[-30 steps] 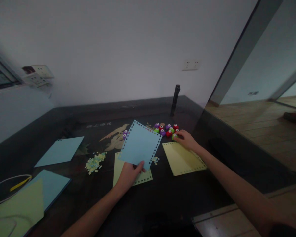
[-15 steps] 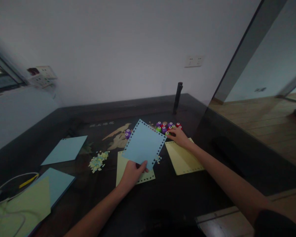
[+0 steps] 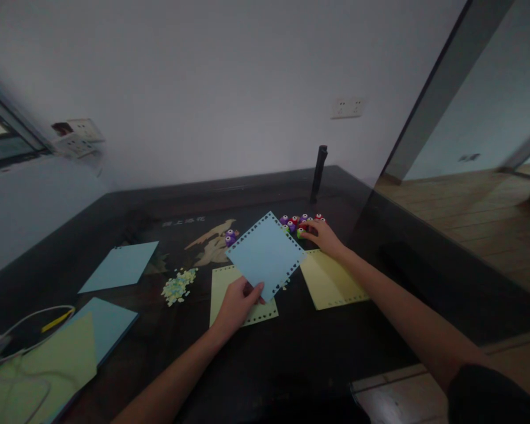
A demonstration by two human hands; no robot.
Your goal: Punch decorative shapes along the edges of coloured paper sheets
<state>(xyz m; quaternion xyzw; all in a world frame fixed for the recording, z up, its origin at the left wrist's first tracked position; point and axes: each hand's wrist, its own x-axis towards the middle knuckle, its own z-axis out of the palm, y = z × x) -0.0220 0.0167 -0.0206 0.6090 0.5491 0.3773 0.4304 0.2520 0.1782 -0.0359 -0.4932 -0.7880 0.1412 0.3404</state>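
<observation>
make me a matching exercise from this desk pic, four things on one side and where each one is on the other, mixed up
Things:
1. blue punched sheet
2. small craft punches
3. heap of paper bits
4. plain blue sheet

Places:
A. loose on the dark table, left of the left hand
B. flat on the table, far left
C. pinched at one corner by the left hand
D. clustered at the fingertips of the right hand

Pairs: 1-C, 2-D, 3-A, 4-B

The blue punched sheet [image 3: 266, 256] now tilts flatter and further right in the left hand [image 3: 237, 303], nearing the right hand [image 3: 322, 237], which moves left among the small punches [image 3: 301, 224].
</observation>
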